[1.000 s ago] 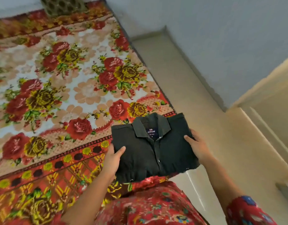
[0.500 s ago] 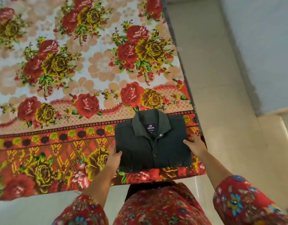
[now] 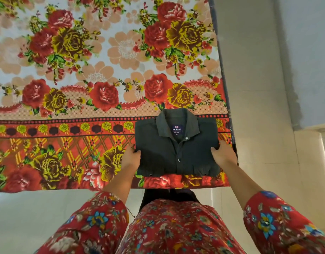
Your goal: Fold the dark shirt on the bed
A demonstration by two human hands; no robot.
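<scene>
- The bed (image 3: 106, 74), under a floral cover, fills the upper and left frame; its near edge runs across the lower middle.
- The dark shirt (image 3: 176, 143) lies folded into a neat rectangle, collar up, at the bed's lower right corner, probably set near the edge for easy reach.
- The left hand (image 3: 130, 159) grasps the shirt's left edge and the right hand (image 3: 223, 154) its right edge, apparently squaring the finished fold.
</scene>
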